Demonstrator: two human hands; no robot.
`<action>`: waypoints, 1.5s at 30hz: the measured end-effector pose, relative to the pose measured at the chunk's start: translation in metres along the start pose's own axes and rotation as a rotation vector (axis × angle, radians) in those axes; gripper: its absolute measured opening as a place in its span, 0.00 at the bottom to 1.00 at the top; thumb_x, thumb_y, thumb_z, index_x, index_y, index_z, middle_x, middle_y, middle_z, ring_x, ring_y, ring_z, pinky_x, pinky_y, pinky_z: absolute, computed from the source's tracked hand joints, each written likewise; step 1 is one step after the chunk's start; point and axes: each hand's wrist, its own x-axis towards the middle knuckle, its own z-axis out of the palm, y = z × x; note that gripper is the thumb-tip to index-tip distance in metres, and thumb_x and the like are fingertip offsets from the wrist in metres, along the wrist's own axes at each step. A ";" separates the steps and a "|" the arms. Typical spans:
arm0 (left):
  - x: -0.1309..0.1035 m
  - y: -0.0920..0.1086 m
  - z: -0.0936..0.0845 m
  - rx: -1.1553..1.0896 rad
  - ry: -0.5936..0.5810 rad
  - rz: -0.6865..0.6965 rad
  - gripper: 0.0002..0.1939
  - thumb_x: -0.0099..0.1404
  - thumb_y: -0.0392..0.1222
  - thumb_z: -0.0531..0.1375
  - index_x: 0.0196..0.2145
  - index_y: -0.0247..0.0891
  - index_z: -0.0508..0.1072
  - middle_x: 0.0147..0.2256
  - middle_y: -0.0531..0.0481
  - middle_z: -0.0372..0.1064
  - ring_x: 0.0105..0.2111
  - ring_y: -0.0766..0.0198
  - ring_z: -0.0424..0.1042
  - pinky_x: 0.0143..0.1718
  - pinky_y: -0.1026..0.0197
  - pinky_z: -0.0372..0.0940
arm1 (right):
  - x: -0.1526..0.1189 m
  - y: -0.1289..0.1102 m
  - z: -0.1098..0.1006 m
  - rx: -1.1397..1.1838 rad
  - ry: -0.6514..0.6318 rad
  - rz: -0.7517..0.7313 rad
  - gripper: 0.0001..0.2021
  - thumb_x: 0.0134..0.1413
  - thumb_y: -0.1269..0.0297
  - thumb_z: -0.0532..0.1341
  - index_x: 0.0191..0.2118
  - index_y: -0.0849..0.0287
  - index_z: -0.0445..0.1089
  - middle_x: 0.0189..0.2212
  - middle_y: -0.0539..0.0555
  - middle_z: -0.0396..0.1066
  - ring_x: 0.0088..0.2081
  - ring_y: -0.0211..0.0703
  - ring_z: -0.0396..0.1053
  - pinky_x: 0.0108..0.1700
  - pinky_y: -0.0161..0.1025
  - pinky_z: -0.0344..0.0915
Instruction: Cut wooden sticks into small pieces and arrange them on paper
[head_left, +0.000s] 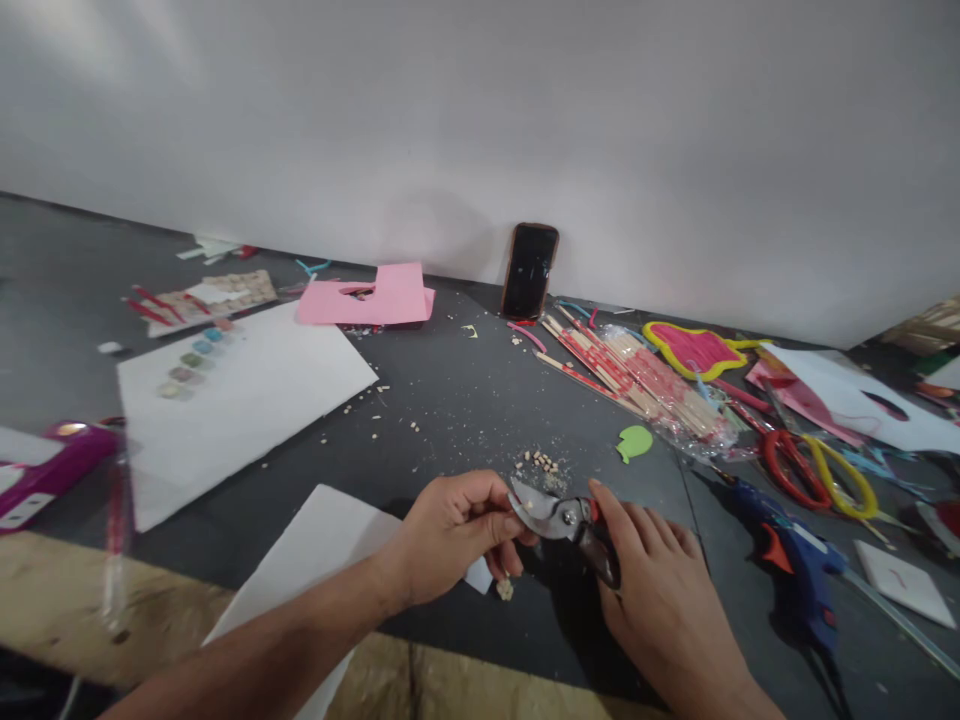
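Observation:
My right hand [656,575] is wrapped round the handles of a pair of pruning shears [553,517], whose metal blades point left. At the blade tips, my left hand [465,530] is closed in a pinch. What lies between its fingers is too small and hidden to name. Just below these fingertips shows a small pale, lumpy piece [505,588]; I cannot tell whether it is held or lies on the table. Behind the shears is a little heap of short cut wooden bits [541,462]. A white sheet [311,545] lies partly under my left forearm.
A phone [529,270] leans against the wall. Chopsticks [592,360] in red-printed wrappers lie to the right, near scissors [799,470] and a blue glue gun [787,560]. Pink paper [394,297] and a large white sheet [225,420] are left. A green cutout [634,443] lies beyond my right hand.

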 end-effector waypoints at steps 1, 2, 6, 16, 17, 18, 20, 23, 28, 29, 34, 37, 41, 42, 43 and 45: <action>0.000 -0.001 0.000 0.018 -0.010 0.005 0.10 0.56 0.43 0.61 0.27 0.31 0.69 0.18 0.52 0.70 0.17 0.71 0.69 0.19 0.71 0.63 | -0.001 0.000 0.000 0.004 -0.001 0.000 0.29 0.45 0.73 0.55 0.57 0.58 0.51 0.40 0.56 0.69 0.39 0.48 0.65 0.41 0.46 0.58; -0.001 -0.002 -0.001 0.029 -0.024 0.007 0.11 0.57 0.44 0.61 0.27 0.31 0.69 0.18 0.51 0.71 0.17 0.71 0.69 0.19 0.71 0.63 | -0.002 0.000 0.000 0.011 -0.006 -0.002 0.30 0.45 0.73 0.55 0.57 0.57 0.50 0.40 0.56 0.69 0.40 0.48 0.65 0.41 0.47 0.57; -0.001 -0.004 -0.002 -0.013 -0.078 -0.024 0.15 0.56 0.49 0.61 0.27 0.32 0.68 0.21 0.50 0.72 0.18 0.70 0.70 0.19 0.70 0.64 | -0.004 0.000 0.000 0.039 -0.025 -0.001 0.30 0.45 0.73 0.54 0.57 0.56 0.51 0.41 0.55 0.69 0.41 0.48 0.65 0.41 0.48 0.56; -0.003 -0.004 -0.003 -0.185 -0.220 -0.076 0.18 0.53 0.52 0.63 0.28 0.31 0.66 0.24 0.48 0.73 0.18 0.69 0.72 0.17 0.70 0.65 | -0.005 0.002 0.005 0.108 0.010 -0.071 0.31 0.40 0.77 0.52 0.55 0.60 0.53 0.38 0.56 0.68 0.39 0.46 0.65 0.42 0.43 0.63; -0.004 -0.005 -0.003 -0.194 -0.224 -0.073 0.18 0.54 0.51 0.63 0.28 0.31 0.66 0.25 0.48 0.73 0.18 0.69 0.72 0.17 0.70 0.66 | -0.006 0.002 0.005 0.109 0.020 -0.082 0.31 0.39 0.77 0.52 0.55 0.61 0.54 0.38 0.57 0.68 0.38 0.46 0.65 0.41 0.42 0.64; -0.004 -0.006 -0.003 -0.202 -0.224 -0.071 0.17 0.54 0.51 0.63 0.28 0.31 0.66 0.25 0.48 0.73 0.18 0.69 0.72 0.17 0.70 0.65 | -0.007 0.002 0.005 0.110 0.029 -0.093 0.32 0.37 0.78 0.52 0.54 0.61 0.54 0.37 0.56 0.69 0.37 0.45 0.66 0.40 0.41 0.65; -0.003 -0.007 -0.003 -0.213 -0.214 -0.070 0.17 0.54 0.50 0.63 0.28 0.31 0.66 0.25 0.47 0.73 0.17 0.69 0.72 0.16 0.70 0.65 | -0.009 0.002 0.005 0.107 0.038 -0.104 0.32 0.35 0.79 0.51 0.53 0.61 0.56 0.36 0.56 0.69 0.35 0.44 0.67 0.38 0.40 0.66; -0.001 -0.006 -0.001 -0.212 -0.178 -0.082 0.17 0.54 0.50 0.62 0.28 0.32 0.67 0.25 0.48 0.73 0.17 0.69 0.71 0.16 0.69 0.65 | -0.008 0.002 0.004 0.091 0.034 -0.078 0.29 0.36 0.79 0.51 0.51 0.60 0.58 0.34 0.55 0.70 0.33 0.44 0.68 0.36 0.39 0.66; -0.001 0.005 0.000 -0.012 -0.071 -0.038 0.12 0.54 0.45 0.63 0.27 0.32 0.69 0.20 0.50 0.71 0.17 0.69 0.69 0.20 0.68 0.65 | -0.004 0.001 0.000 0.100 0.010 -0.019 0.26 0.40 0.77 0.52 0.51 0.59 0.59 0.35 0.55 0.71 0.35 0.44 0.69 0.37 0.40 0.66; -0.001 0.007 0.000 0.058 -0.040 -0.020 0.10 0.54 0.43 0.62 0.26 0.32 0.70 0.18 0.51 0.71 0.17 0.69 0.69 0.21 0.68 0.65 | -0.004 0.002 -0.001 0.104 0.001 -0.010 0.26 0.41 0.76 0.52 0.51 0.59 0.59 0.35 0.55 0.71 0.35 0.45 0.69 0.37 0.41 0.66; -0.006 0.008 -0.002 0.291 -0.014 0.103 0.08 0.58 0.39 0.57 0.24 0.34 0.72 0.19 0.51 0.72 0.21 0.68 0.71 0.25 0.68 0.65 | -0.007 0.005 -0.003 0.143 -0.080 -0.017 0.27 0.42 0.75 0.52 0.53 0.57 0.57 0.39 0.55 0.71 0.37 0.44 0.70 0.39 0.39 0.66; -0.007 0.005 -0.002 0.314 -0.024 0.142 0.10 0.60 0.39 0.56 0.24 0.33 0.72 0.19 0.50 0.72 0.20 0.68 0.70 0.24 0.68 0.65 | -0.009 0.005 -0.004 0.179 -0.137 -0.003 0.27 0.44 0.75 0.52 0.53 0.56 0.57 0.41 0.54 0.71 0.39 0.43 0.70 0.40 0.38 0.65; -0.007 0.004 -0.002 0.342 -0.021 0.183 0.11 0.60 0.40 0.55 0.24 0.33 0.72 0.19 0.48 0.72 0.19 0.68 0.70 0.23 0.68 0.65 | -0.009 0.005 -0.006 0.232 -0.184 0.010 0.27 0.43 0.76 0.52 0.53 0.56 0.56 0.42 0.54 0.70 0.39 0.43 0.69 0.42 0.39 0.65; -0.007 0.004 -0.001 0.352 -0.018 0.199 0.12 0.60 0.40 0.55 0.24 0.32 0.72 0.19 0.48 0.72 0.19 0.68 0.70 0.23 0.68 0.65 | -0.009 0.005 -0.007 0.244 -0.197 0.010 0.28 0.43 0.76 0.52 0.53 0.56 0.56 0.42 0.54 0.70 0.40 0.43 0.69 0.42 0.39 0.65; -0.007 0.005 -0.001 0.364 -0.016 0.214 0.12 0.60 0.41 0.55 0.24 0.32 0.72 0.19 0.48 0.72 0.19 0.68 0.70 0.23 0.68 0.65 | -0.008 0.005 -0.007 0.255 -0.206 0.008 0.28 0.42 0.76 0.52 0.53 0.55 0.57 0.42 0.54 0.70 0.39 0.43 0.69 0.41 0.39 0.65; -0.006 0.006 -0.002 0.371 -0.015 0.229 0.13 0.60 0.42 0.56 0.23 0.32 0.72 0.19 0.47 0.72 0.19 0.67 0.70 0.23 0.68 0.65 | -0.007 0.005 -0.007 0.271 -0.207 0.006 0.28 0.42 0.76 0.53 0.53 0.55 0.57 0.41 0.54 0.70 0.39 0.43 0.69 0.41 0.38 0.64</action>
